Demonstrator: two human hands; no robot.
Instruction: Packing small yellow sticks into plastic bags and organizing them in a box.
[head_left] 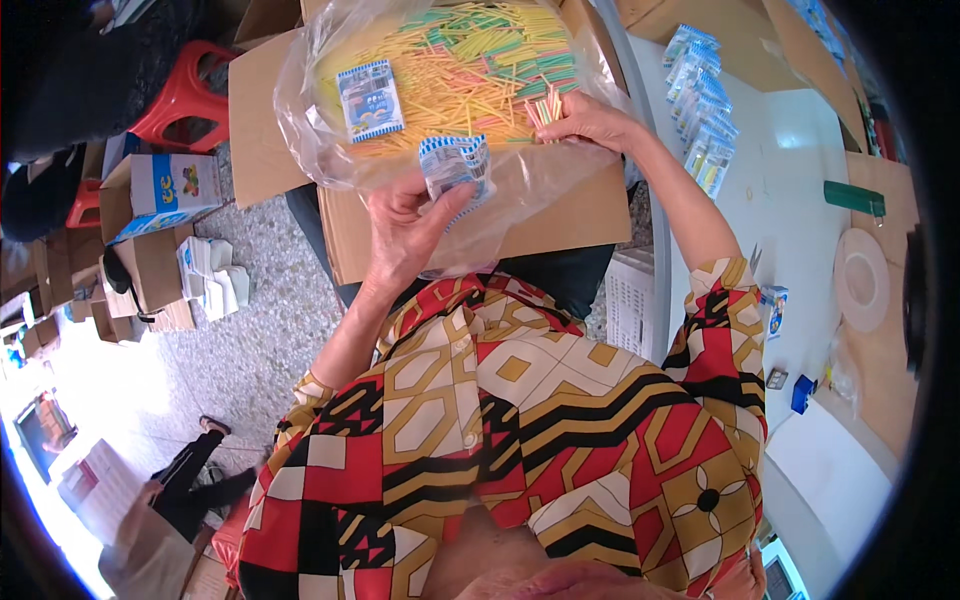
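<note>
A cardboard box (480, 222) lined with a clear plastic bag (300, 120) stands before me, full of thin sticks (450, 90) in yellow, orange, pink and green. My left hand (408, 222) is closed on a small blue-and-white plastic packet (455, 165) at the box's near edge. At the right of the heap, my right hand (597, 122) pinches a small bundle of pink and pale yellow sticks (546, 112). Another blue-and-white packet (370, 100) lies flat on the sticks at the left. The contents of the packet in my left hand cannot be made out.
A white table (775, 140) at right bears a row of packets (703, 110), a green tool (853, 197) and a small blue object (803, 393). Left are a red stool (185, 100), an open carton (165, 190) and white bundles (212, 275) on the floor. Other people are nearby.
</note>
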